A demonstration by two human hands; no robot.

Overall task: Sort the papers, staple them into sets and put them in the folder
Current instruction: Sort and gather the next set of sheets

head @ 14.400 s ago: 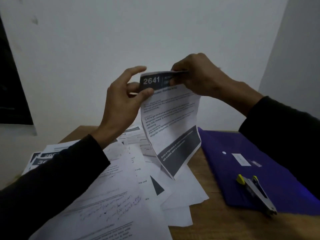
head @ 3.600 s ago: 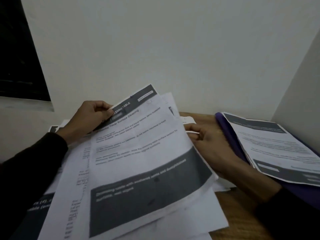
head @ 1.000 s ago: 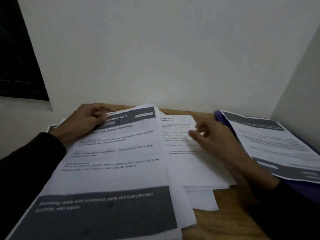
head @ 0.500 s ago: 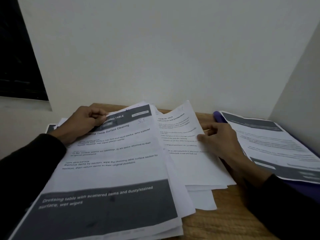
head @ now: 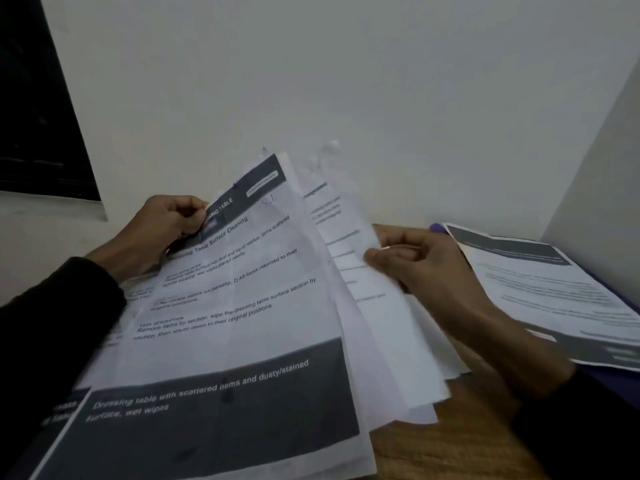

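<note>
Nearest, at the lower left of the frame, lies the top sheet (head: 221,341), its dark footer band reading "Dressing table with scattered items and dusty/stained surface, wet wipes". Higher up it reads "Dressing Table Surface Cleaning" and, under "TASK DESCRIPTION", "Remove items by section, wipe the dressing table surface section by section, then return items to their original positions." It heads a fanned stack (head: 388,358) that rests on the wooden bench (head: 450,441), tilted up at its far end, probably so each heading can be read for sorting.

At centre left the left hand (head: 162,230) pinches the sheet's dark header, thumb on top, its grip closed on that corner. At centre right the right hand (head: 426,265) pinches the edge of a white page (head: 339,233) deeper in the fan, fingers curled round it, seemingly peeling it apart from its neighbours; its print is too blurred to read.

At the far right a sorted sheet (head: 540,289) lies on the purple folder (head: 620,379), likely set aside there.
</note>
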